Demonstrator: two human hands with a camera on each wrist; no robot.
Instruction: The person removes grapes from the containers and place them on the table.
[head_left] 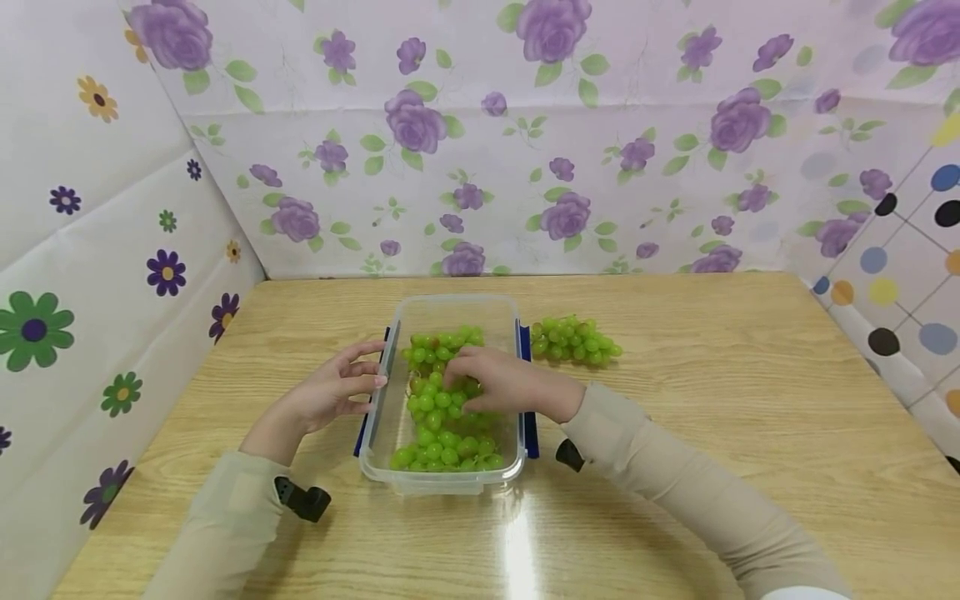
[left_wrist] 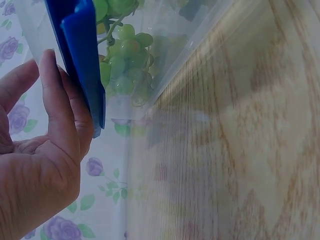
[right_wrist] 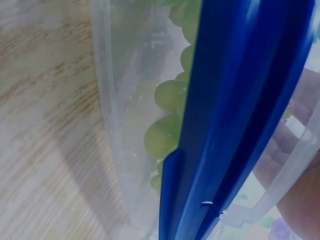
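Note:
A clear plastic food container (head_left: 457, 479) with blue side latches stands on the table, bunches of green grapes (head_left: 438, 450) lying inside along its length. My left hand (head_left: 337, 387) is at its left side, fingers fairly straight and touching the wall and rim by the blue latch (left_wrist: 82, 55). Reaching in over the right rim, my right hand (head_left: 498, 382) has its fingers bent round part of the middle grape bunch (head_left: 431, 404); its fingertips are partly hidden among the grapes. In the right wrist view, the other blue latch (right_wrist: 225, 110) covers most of that hand.
Another bunch of green grapes (head_left: 573, 340) lies on the wooden table (head_left: 712, 375), just right of the container. Flowered sheets (head_left: 465, 150) stand behind and at the left; a dotted sheet (head_left: 900, 292) borders the right. A black wrist camera (head_left: 303, 500) sits by my left sleeve.

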